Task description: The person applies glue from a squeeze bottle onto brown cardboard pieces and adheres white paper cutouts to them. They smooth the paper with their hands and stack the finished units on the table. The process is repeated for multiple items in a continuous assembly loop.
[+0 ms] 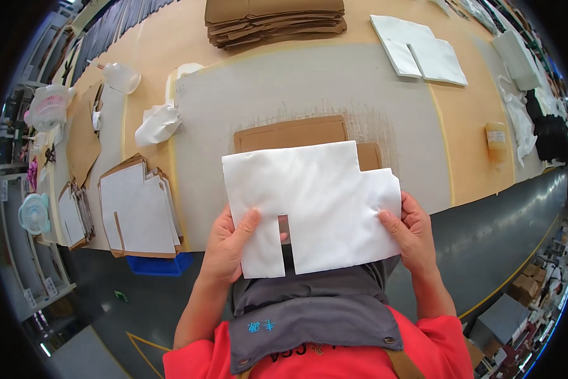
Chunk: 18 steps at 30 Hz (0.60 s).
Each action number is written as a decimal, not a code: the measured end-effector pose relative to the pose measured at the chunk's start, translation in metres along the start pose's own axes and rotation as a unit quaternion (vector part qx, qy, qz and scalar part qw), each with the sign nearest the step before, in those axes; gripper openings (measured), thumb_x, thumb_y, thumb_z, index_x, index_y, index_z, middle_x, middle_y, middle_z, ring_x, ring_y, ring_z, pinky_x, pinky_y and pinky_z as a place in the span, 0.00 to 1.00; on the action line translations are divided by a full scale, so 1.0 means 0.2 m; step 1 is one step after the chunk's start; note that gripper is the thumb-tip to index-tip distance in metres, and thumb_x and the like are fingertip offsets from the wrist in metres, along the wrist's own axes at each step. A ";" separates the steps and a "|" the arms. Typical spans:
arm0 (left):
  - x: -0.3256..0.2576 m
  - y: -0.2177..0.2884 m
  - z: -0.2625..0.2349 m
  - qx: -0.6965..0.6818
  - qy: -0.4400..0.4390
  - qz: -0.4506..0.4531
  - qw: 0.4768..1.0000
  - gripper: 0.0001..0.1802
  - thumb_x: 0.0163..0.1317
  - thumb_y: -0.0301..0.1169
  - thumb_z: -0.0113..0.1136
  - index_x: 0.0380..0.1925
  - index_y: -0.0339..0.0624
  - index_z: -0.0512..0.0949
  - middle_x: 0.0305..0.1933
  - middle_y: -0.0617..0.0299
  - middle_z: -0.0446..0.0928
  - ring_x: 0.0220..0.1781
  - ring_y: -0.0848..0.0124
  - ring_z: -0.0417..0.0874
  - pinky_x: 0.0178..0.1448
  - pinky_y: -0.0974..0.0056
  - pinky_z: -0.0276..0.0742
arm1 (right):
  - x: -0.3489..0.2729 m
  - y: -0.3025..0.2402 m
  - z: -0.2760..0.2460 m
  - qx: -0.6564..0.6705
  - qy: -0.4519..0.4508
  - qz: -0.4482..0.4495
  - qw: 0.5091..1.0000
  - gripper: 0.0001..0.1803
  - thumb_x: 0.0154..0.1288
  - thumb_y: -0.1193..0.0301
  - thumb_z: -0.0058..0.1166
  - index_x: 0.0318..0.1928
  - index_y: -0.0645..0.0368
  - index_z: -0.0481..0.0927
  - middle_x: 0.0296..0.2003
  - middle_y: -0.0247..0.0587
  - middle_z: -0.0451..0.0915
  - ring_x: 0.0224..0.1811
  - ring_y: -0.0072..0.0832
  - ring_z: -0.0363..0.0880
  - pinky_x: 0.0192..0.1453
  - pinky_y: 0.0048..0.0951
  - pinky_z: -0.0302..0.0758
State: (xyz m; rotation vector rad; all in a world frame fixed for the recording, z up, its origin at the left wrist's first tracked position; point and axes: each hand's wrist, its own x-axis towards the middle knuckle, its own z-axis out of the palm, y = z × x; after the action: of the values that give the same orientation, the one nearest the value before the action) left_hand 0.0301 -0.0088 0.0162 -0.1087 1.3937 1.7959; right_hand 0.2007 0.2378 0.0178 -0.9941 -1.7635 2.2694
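I hold a white cut-out sheet [315, 199] with a slot in its lower edge, flat in front of me above the table edge. My left hand [228, 243] grips its lower left flap, thumb on top. My right hand [413, 232] grips its right edge, thumb on top. Just beyond the sheet, a brown cardboard piece of similar shape [293, 134] lies on a grey mat [309, 88], partly hidden by the sheet.
A stack of cardboard pieces faced with white [138, 211] sits at my left, a brown cardboard stack [274, 22] at the far edge, white cut sheets [420, 50] at far right. Crumpled white wrap [157, 123], a tape roll [496, 140] and a small fan [34, 213] lie around.
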 end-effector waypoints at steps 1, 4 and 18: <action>0.01 0.00 0.01 -0.003 0.012 0.006 1.000 0.20 0.76 0.34 0.55 0.63 0.36 0.69 0.55 0.55 0.81 0.49 0.69 0.86 0.48 0.62 0.88 | 0.02 0.00 0.01 -0.003 0.002 0.000 1.000 0.24 0.73 0.73 0.58 0.65 0.69 0.70 0.53 0.41 0.82 0.52 0.21 0.80 0.59 0.24 0.76; 0.07 0.02 0.01 -0.006 0.009 0.008 1.000 0.20 0.76 0.32 0.54 0.63 0.36 0.68 0.55 0.54 0.81 0.48 0.70 0.86 0.47 0.62 0.88 | 0.08 -0.03 0.04 0.000 0.017 0.007 1.000 0.25 0.73 0.74 0.57 0.66 0.69 0.68 0.53 0.42 0.82 0.54 0.21 0.80 0.59 0.24 0.76; 0.24 0.07 0.04 -0.006 0.010 -0.002 1.000 0.18 0.76 0.30 0.53 0.61 0.36 0.69 0.52 0.54 0.82 0.42 0.71 0.87 0.44 0.63 0.88 | 0.24 -0.05 0.04 -0.022 0.033 -0.003 0.999 0.26 0.73 0.76 0.56 0.67 0.71 0.65 0.55 0.45 0.81 0.56 0.22 0.79 0.60 0.24 0.75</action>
State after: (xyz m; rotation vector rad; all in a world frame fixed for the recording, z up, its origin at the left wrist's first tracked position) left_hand -0.0073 0.0237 0.0039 -0.1351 1.3953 1.8050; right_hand 0.1552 0.2560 0.0061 -1.0582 -1.7933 2.1780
